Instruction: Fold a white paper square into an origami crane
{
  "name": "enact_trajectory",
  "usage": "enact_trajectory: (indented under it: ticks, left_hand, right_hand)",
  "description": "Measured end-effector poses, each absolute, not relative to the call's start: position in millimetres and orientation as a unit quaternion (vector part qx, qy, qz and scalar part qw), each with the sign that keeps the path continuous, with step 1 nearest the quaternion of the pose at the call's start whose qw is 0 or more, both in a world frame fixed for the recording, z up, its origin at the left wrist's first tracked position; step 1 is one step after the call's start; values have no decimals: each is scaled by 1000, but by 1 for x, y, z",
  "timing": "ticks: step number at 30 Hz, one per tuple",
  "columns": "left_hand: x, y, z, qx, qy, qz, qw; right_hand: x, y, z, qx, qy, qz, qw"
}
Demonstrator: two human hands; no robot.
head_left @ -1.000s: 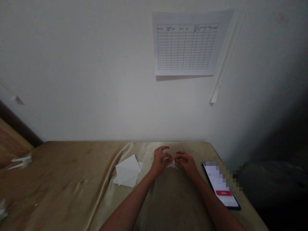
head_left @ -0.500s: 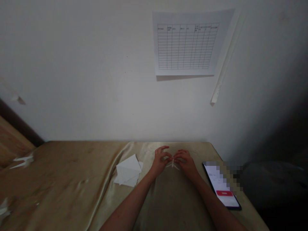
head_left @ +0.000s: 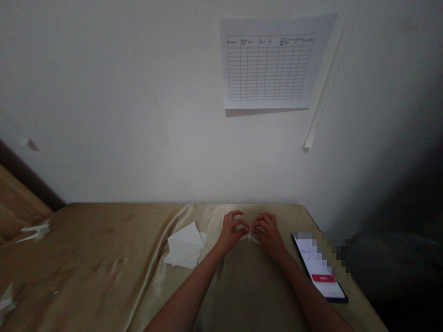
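Observation:
A small piece of folded white paper [head_left: 249, 234] is pinched between my two hands, just above the cloth. My left hand [head_left: 231, 232] grips it from the left with thumb and index finger, the other fingers curled loosely above. From the right, my right hand [head_left: 268, 229] pinches it with the fingertips. Thin pale points of the paper stick out to either side below the fingers. Its exact folded shape is too small and partly covered to make out. Left of my left hand lies a loose pile of white paper sheets [head_left: 185, 245].
A lit phone [head_left: 320, 272] lies at the table's right edge. White folded paper pieces [head_left: 38, 230] rest at the far left, with another [head_left: 7, 302] nearer. The gold cloth [head_left: 104, 267] is wrinkled. A printed table sheet [head_left: 268, 67] hangs on the wall behind.
Both hands stay pinched on the folded paper, with only slight shifts of the fingers. The pile and the phone have not been moved.

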State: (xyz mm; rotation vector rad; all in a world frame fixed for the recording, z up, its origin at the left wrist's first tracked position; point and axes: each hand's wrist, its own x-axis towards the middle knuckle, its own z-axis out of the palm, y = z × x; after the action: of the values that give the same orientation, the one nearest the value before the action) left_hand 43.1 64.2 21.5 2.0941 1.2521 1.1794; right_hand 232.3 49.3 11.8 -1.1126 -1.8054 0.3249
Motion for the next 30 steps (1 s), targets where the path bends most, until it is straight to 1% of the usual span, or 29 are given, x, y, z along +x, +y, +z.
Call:
enact_trajectory:
  ticks: [11, 15, 18, 22, 30]
  left_hand:
    - [42, 72, 10, 772, 468, 397, 164]
    - [45, 69, 9, 770, 476, 398, 147]
    - [47, 68, 9, 769, 480, 396, 146]
    - [47, 70, 10, 760, 484, 402, 166]
    - [45, 71, 9, 755, 467, 423, 181]
  right_hand:
    - [232, 48, 6, -467, -767, 27, 439]
    - [231, 47, 6, -471, -774, 20, 424]
    - [231, 49, 3, -477, -763, 34, 435]
    - [233, 54, -2, -496, -727, 65, 471]
    - [230, 53, 3, -477, -692, 225, 493]
